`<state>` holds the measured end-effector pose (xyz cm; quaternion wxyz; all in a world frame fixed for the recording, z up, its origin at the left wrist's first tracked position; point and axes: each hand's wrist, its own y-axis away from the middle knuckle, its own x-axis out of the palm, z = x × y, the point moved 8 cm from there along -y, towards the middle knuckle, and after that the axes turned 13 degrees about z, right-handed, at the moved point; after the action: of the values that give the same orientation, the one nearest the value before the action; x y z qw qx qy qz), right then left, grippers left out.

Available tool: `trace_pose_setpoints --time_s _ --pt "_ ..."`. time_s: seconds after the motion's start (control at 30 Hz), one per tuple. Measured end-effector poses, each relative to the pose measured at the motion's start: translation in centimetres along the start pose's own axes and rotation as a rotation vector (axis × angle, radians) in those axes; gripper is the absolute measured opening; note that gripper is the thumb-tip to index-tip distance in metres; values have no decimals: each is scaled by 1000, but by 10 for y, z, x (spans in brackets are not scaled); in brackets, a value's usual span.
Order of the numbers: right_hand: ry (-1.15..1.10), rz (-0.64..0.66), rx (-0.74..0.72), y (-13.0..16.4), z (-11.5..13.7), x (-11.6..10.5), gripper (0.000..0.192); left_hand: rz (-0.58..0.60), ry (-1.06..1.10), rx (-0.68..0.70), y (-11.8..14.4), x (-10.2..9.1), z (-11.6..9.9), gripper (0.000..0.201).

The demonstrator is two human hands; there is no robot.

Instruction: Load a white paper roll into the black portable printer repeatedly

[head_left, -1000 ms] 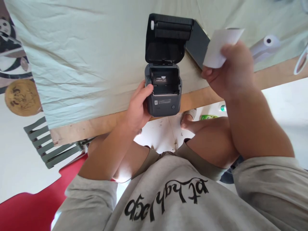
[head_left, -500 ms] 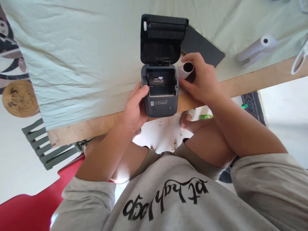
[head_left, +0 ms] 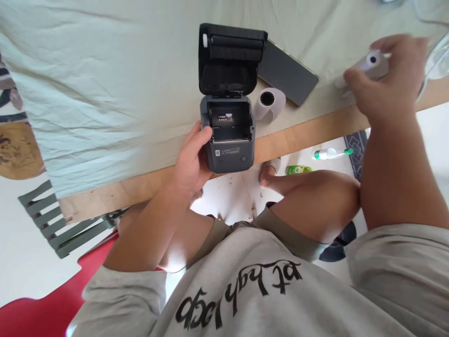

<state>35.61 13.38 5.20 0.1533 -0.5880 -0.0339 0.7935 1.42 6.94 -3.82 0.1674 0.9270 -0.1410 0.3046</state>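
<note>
I log the pale green wrinkled cloth [head_left: 105, 84] lying bare across the left of the wooden table [head_left: 315, 131], giving open room there; the cloth stops short of the near edge, so a bare wood strip runs along the front. A green slatted chair [head_left: 59, 224] stands low left, below that edge. The left hand [head_left: 191, 161] grips the left side of the dark grey boxy label printer [head_left: 228, 140], thumb curled on its top rim, fingers wrapped under. The printer sits right at the table's near edge, its front overhanging the wood strip, lid tipped up and back, paper bay open. Just right of it lies a short white paper roll with dark core [head_left: 268, 103], touching nothing I can see, with a flat black phone [head_left: 287, 72] behind it. Further right, well apart from the printer, the right hand [head_left: 389, 84] is blurred; its fingers are curved around a long white paper roll [head_left: 368, 65] on the cloth. I cannot tell whether the grip is closed or only touching.
</note>
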Motion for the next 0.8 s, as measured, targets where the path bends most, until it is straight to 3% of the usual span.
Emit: trace_pose_setpoints --time_s 0.07,0.13,0.27,0.33,0.4,0.47,0.53,0.6,0.7,0.8 --pt "15 142 100 -5 -15 19 53 2 -9 -10 0 1 0 22" --pt "27 171 131 -6 -21 27 49 3 -13 -1 -1 2 -2 21" --pt "-81 76 75 -4 -25 28 41 -11 -36 -5 -1 2 -2 21" --pt "-235 -20 33 -2 -28 22 48 -7 -32 -10 -1 2 -2 21" --pt "-469 -92 97 -1 -41 19 61 -1 -21 -10 -1 3 -2 22" --pt "-737 -12 254 -4 -57 30 66 -1 -15 -16 -1 3 -1 22" --pt "-906 171 369 -6 -60 44 62 -6 -20 -18 0 2 0 24" --pt "-971 271 392 -5 -55 47 59 -10 -29 -8 0 1 0 25" --pt "-994 272 354 6 -39 37 55 8 -20 10 -1 1 1 25" --pt "-1023 277 167 30 2 25 47 26 -7 11 0 2 1 25"
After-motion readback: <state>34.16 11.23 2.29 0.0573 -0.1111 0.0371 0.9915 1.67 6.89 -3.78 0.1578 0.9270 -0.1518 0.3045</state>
